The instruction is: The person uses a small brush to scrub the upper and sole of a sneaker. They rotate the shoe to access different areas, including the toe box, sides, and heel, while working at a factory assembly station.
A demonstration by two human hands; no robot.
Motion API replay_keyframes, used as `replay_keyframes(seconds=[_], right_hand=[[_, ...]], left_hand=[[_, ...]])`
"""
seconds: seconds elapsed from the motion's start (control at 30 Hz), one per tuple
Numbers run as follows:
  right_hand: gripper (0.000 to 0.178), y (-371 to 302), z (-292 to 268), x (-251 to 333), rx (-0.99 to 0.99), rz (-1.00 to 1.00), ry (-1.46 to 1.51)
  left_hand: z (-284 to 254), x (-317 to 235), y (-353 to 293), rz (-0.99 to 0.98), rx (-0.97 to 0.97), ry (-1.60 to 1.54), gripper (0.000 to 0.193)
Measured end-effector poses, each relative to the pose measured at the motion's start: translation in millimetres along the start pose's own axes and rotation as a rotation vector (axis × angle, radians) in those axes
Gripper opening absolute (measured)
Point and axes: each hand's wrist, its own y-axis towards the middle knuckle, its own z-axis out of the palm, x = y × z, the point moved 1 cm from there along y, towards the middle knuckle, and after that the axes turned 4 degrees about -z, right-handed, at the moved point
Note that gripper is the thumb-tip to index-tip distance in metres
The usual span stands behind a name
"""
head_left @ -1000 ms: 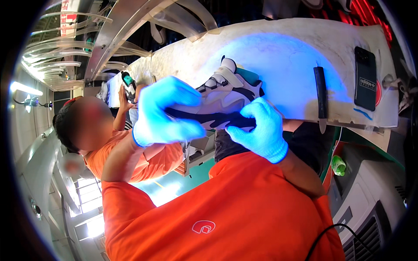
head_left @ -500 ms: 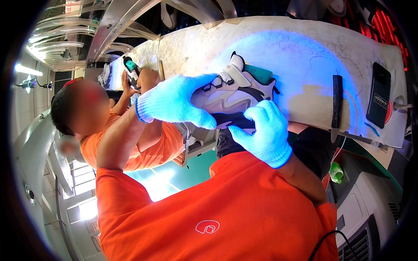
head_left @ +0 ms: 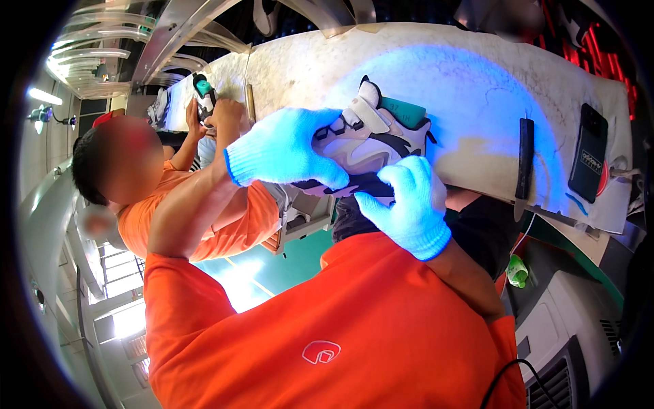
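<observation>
A white, grey and black sneaker with a green shoe last in its opening is held at the table's near edge, tilted on its side. My left hand, in a white knit glove lit blue, wraps round the toe end, thumb along the side near the sole. My right hand, gloved alike, is at the dark sole's near edge towards the heel. Its thumb and forefinger are curled together there, with the gap between them partly hidden by the sole. Violet-blue light falls on the shoe and both gloves.
A black-wrapped knife-like tool lies right of the shoe, a dark phone beyond it. A co-worker in orange handles another shoe on the left. The worn pale table curves across the back. A grey machine stands lower right.
The view has shifted slightly. My left hand has moved a little right and down against the shoe, and more of the toe's dark sole shows below the thumb. My right hand stays at the sole.
</observation>
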Motion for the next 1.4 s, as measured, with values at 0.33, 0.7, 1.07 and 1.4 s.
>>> replay_keyframes(seconds=[0.33,0.7,1.07,1.4], right_hand=[[0.062,-2.8,0.7,1.7,-0.073,0.037,-0.064],[0.070,2.7,-3.6,-3.1,-0.011,0.076,-0.056],[0.070,3.6,-0.1,-8.2,-0.100,0.128,0.067],[0.068,4.3,4.9,-6.2,-0.039,0.144,-0.023]], left_hand=[[2.7,4.7,1.3,0.021,-0.042,0.007,0.088],[4.3,-6.7,0.6,0.011,-0.069,0.071,0.089],[1.6,-3.2,6.8,0.011,-0.069,0.030,0.092],[24.1,-32.0,19.5,-0.200,-0.169,0.478,0.110]])
